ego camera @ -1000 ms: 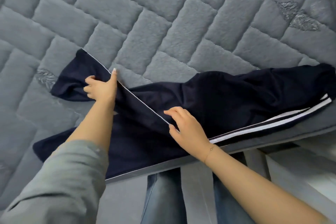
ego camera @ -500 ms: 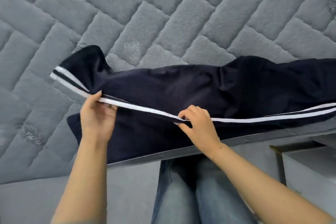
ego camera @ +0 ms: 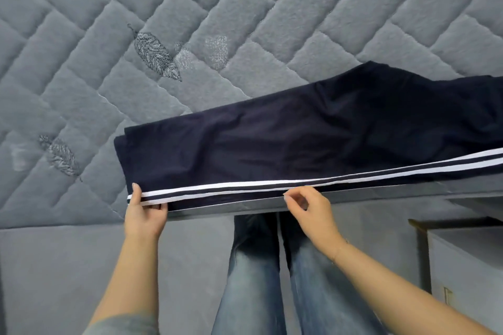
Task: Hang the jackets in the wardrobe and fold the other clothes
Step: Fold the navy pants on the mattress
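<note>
While the trousers lie lengthwise along the near edge of the bed, both hands work at that edge. Trousers: dark navy, smooth thin fabric with soft wrinkles, legs stacked one on the other; two white stripes run along the near side seam. Left end squared off, layers visible at the corner; right end runs out of view.

Bed cover: grey, plush, quilted in a brick-like herringbone of raised rectangular pads, with embroidered leaf motifs.

Left hand: grasps the left end of the trousers at the stripes, thumb on top of the fabric, fingers curled beneath the edge.

Right hand: fingers curled loosely, thumb and forefinger tips close together just below the striped seam near mid-length. Cannot tell whether they pinch the fabric or only touch it.

Below the bed edge: jeans, faded blue denim. At right, a white cabinet with a dark top edge.
</note>
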Tool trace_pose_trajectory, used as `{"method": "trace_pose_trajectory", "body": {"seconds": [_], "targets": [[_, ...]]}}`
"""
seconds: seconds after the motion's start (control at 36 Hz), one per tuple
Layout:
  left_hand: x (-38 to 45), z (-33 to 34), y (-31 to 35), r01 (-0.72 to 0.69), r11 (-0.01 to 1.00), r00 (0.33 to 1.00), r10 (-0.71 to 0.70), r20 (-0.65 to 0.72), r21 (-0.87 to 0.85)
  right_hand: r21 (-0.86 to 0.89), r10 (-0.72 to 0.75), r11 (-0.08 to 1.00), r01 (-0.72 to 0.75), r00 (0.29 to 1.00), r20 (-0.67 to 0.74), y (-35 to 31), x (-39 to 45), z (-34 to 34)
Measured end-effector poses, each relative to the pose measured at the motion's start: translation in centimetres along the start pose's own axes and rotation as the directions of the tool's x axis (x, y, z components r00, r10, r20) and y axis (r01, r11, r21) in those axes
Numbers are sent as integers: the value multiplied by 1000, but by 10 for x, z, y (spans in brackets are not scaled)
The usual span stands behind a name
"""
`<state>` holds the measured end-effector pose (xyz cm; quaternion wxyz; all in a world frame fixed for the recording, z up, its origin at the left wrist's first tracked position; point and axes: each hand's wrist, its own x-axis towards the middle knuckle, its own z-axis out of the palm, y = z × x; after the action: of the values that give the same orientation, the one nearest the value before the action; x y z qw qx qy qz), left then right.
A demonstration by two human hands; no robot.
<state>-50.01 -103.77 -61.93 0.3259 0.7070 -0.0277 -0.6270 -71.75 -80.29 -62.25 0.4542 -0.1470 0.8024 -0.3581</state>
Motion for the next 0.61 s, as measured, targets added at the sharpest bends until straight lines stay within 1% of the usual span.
{"method": "trace_pose_trajectory", "body": {"seconds": [0.03, 0.06, 0.08, 0.11, 0.14, 0.19, 0.25, 0.31, 0.36, 0.42, 0.5, 0.56, 0.61], "targets": [[4, 0, 3, -20, 999, 1000, 20, 23, 27, 164, 147, 976, -147, 989, 11, 0, 0, 3], [7, -1, 7, -42, 997, 998, 40, 41, 62, 294, 283, 912, -285, 958, 51, 0, 0, 6], [10, -2, 10, -68, 991, 997, 62, 54, 112, 389, 383, 834, -392, 918, 104, 0, 1, 10], [13, -4, 13, -97, 980, 994, 88, 60, 174, 462, 440, 761, -455, 886, 147, 1, 2, 14], [16, -6, 16, -131, 963, 991, 118, 69, 235, 517, 465, 708, -480, 869, 170, 2, 4, 18], [18, -11, 23, -189, 929, 979, 155, 129, 317, 589, 475, 652, -477, 863, 172, 0, 8, 27], [16, -18, 30, -217, 902, 965, 141, 221, 374, 666, 499, 587, -460, 854, 150, -5, 12, 37], [16, -28, 40, -230, 888, 953, 123, 277, 398, 737, 530, 520, -433, 839, 120, -12, 16, 46], [18, -43, 49, -238, 889, 948, 124, 294, 390, 797, 556, 472, -377, 829, 63, -17, 18, 55], [23, -59, 56, -252, 876, 948, 138, 288, 411, 827, 578, 467, -314, 816, -17, -19, 15, 66], [30, -77, 56, -253, 813, 949, 103, 298, 525, 835, 586, 494, -242, 802, -114, -20, 8, 84], [36, -79, 57, -245, 766, 948, 61, 313, 594, 851, 601, 475, -225, 789, -126, -18, 4, 93], [45, -73, 60, -235, 746, 945, 24, 327, 624, 879, 608, 432, -204, 785, -116, -16, 3, 98]]}}
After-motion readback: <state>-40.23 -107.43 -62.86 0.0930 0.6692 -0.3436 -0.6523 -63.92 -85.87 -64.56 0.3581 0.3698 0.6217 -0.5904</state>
